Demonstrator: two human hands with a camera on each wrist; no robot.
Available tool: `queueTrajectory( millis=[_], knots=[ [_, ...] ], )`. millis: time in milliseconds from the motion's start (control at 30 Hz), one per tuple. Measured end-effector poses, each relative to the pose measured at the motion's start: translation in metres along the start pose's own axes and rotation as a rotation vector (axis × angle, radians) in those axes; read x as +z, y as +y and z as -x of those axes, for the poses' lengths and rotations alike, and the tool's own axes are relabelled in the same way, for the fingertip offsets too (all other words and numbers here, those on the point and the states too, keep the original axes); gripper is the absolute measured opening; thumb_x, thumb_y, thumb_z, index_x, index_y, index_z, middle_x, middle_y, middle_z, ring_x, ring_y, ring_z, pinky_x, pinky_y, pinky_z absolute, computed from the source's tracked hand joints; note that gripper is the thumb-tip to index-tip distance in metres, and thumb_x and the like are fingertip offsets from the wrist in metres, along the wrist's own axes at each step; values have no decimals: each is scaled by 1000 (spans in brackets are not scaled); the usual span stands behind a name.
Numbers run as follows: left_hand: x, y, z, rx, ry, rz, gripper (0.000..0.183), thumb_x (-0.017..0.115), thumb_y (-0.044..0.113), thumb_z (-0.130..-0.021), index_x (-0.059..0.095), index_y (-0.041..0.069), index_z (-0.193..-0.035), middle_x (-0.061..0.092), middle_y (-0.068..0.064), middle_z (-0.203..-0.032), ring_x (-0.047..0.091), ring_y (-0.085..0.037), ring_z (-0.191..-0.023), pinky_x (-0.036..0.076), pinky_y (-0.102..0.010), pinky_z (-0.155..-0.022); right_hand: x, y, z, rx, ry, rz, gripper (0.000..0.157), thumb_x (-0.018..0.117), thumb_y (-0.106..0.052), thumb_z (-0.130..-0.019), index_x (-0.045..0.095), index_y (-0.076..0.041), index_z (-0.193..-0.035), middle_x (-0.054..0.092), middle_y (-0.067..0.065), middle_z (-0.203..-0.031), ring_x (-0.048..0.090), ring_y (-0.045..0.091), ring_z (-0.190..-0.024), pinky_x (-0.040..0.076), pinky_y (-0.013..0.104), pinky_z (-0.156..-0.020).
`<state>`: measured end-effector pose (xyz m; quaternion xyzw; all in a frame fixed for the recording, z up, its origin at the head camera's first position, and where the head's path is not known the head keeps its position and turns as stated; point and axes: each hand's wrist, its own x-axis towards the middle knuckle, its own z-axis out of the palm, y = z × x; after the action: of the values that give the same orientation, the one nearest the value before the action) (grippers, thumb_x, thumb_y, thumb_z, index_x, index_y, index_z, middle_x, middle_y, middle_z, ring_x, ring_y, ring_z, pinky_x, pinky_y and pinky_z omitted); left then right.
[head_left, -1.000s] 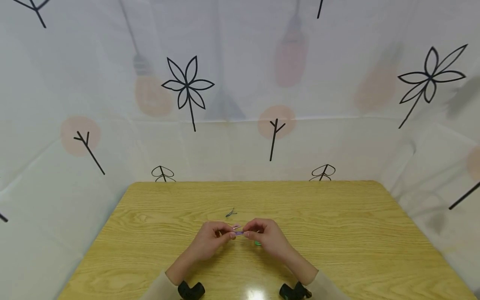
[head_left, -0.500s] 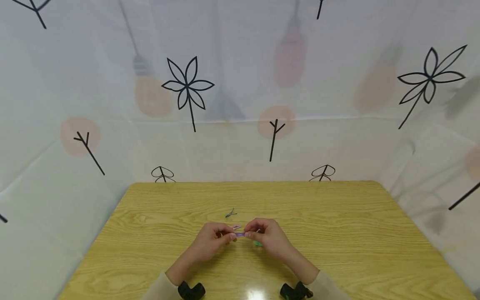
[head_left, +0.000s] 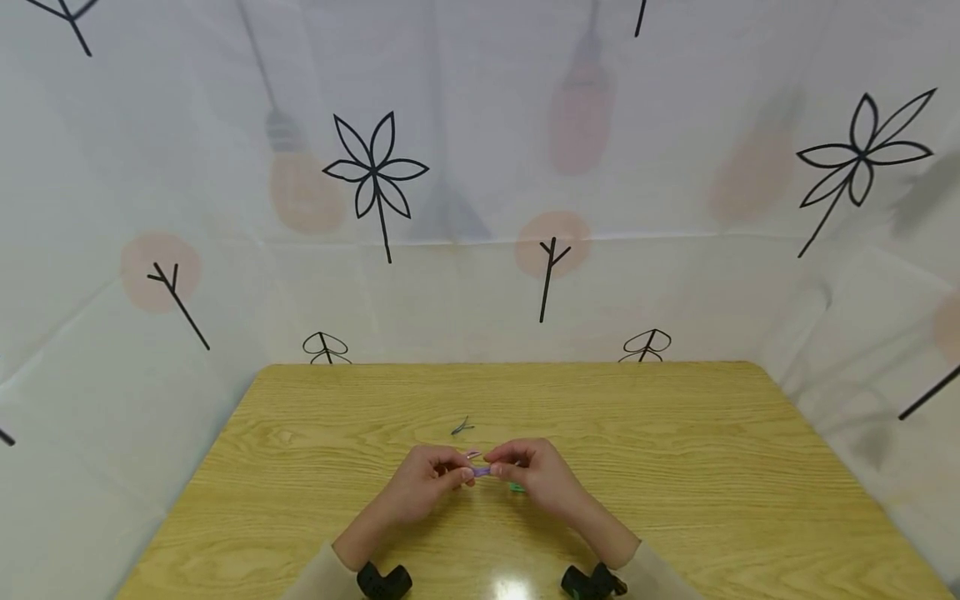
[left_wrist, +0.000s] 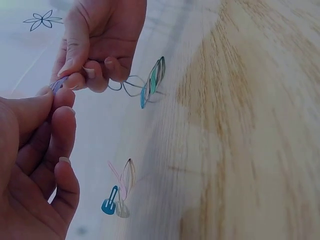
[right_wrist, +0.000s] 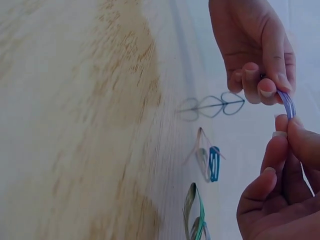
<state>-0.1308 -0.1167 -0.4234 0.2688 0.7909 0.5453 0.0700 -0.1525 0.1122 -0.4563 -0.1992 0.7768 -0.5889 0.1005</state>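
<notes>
Between my two hands is a purple snap hair clip (right_wrist: 288,105), its slotted body slightly bowed in the right wrist view. My left hand (head_left: 426,483) pinches one end between thumb and index finger. At the other end my right hand (head_left: 536,477) pinches with thumb and finger; its index finger lies over the clip's far side in the head view. The fingertips hide both ends of the clip. Just beyond the hands, a pink hair clip (head_left: 473,455) lies on the table. A green hair clip (head_left: 517,487) lies partly hidden under my right hand.
A blue hair clip (head_left: 462,427), standing open, lies farther back on the wood-grain table (head_left: 637,433). A white printed cloth (head_left: 465,300) hangs along the table's back and sides. Black wrist cameras sit on both wrists.
Both hands sink very slightly with the purple hair clip. My right fingers shift a little on its end, and the index finger reaches farther left. The clips on the table stay put.
</notes>
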Motion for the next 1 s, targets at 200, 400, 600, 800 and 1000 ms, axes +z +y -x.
queueTrajectory(
  millis=[200, 400, 600, 800, 1000],
  knots=[
    [1, -21, -4, -35, -10, -6, 14, 62, 6, -98, 73, -2, -96, 72, -9, -89, 60, -39, -74, 48, -24, -62, -1, 1, 0, -1, -24, 17, 15, 65, -9, -97, 75, -2, -105, 71, 4, -98, 61, 30, -77, 51, 32, -62],
    [5, -39, -8, -34, 43, -24, 9, 68, 16, -96, 76, 11, -96, 74, -3, -98, 61, -23, -70, 48, -25, -61, -1, 0, 3, 10, -18, -21, 14, 67, -12, -96, 74, -3, -104, 70, 8, -95, 61, 26, -75, 51, 31, -62],
    [15, -42, -9, 27, 111, -72, 7, 77, 11, -89, 76, 14, -95, 73, -1, -95, 58, -7, -70, 47, -24, -60, -2, -3, 8, 56, 35, -26, 14, 70, -13, -94, 73, -1, -100, 71, 8, -91, 65, 28, -80, 53, 34, -64],
    [28, -43, -8, 3, 79, -75, 9, 79, 11, -86, 77, 14, -94, 71, 4, -83, 59, -6, -68, 49, -24, -60, -7, 1, 18, 82, 45, 55, 9, 72, -12, -92, 74, -4, -95, 71, 5, -86, 63, 22, -77, 50, 29, -63],
    [42, -44, -6, -41, 50, 30, 8, 79, 8, -86, 76, 10, -93, 69, 1, -82, 60, -8, -67, 49, -22, -59, -13, 6, 30, 88, 2, 83, 10, 74, -14, -91, 73, -5, -95, 68, 2, -85, 57, 13, -69, 46, 25, -57]
  ],
)
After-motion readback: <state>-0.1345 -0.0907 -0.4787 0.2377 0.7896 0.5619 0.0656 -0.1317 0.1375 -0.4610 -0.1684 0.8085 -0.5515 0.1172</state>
